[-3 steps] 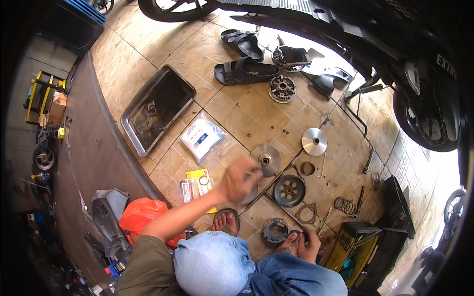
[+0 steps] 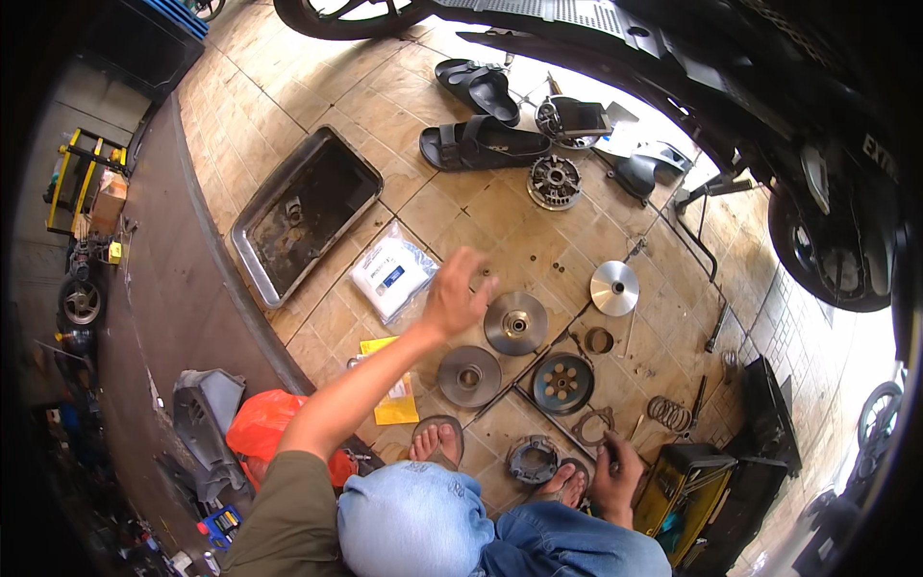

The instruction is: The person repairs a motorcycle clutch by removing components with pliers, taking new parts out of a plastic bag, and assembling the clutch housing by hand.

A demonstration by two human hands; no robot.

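My left hand (image 2: 461,296) reaches over the tiles beyond two grey pulley discs. Its thumb and fingers are apart around a small dark round piece (image 2: 486,272); contact is unclear. Nearest below are a pulley disc with a raised hub (image 2: 524,313) and a second disc (image 2: 461,389). My right hand (image 2: 616,479) is low beside my right foot, fingers curled together; whatever they hold is too dark to make out. Close to it lie a round clutch shoe assembly (image 2: 531,461), a flat metal gasket-like plate (image 2: 593,426) and a black round drum (image 2: 561,396) with several holes.
A black tray (image 2: 252,260), a plastic-wrapped white pack (image 2: 389,293) and a yellow packet (image 2: 395,405) lie left. Right are a shiny disc (image 2: 614,276), a metal ring (image 2: 599,339), a coil spring (image 2: 669,413) and a toolbox (image 2: 663,486). Sandals (image 2: 481,144) and a motorcycle (image 2: 663,67) stand beyond.
My left hand has moved away from me, off the nearer disc, which now shows fully along with the yellow packet. My right hand has shifted slightly right, away from my foot.
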